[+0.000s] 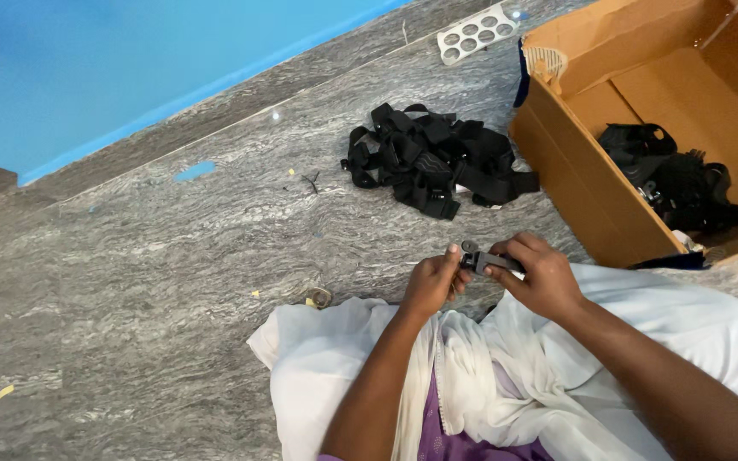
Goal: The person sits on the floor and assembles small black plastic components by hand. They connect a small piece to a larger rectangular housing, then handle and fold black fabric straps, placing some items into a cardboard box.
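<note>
My right hand (538, 275) grips a small grey-black strap piece with a round metal fitting (482, 259) just above my lap. The fingers of my left hand (434, 280) pinch its left end by the metal ring. Both hands hover over white cloth (506, 376) draped on my legs. A heap of black straps (437, 158) lies on the stone floor beyond my hands.
An open cardboard box (587, 192) stands at the right with more black straps (681, 183) inside. A white perforated plastic tray (476, 32) lies at the back by the blue wall (113, 60). A small ring (320, 297) and scraps lie on the grey floor.
</note>
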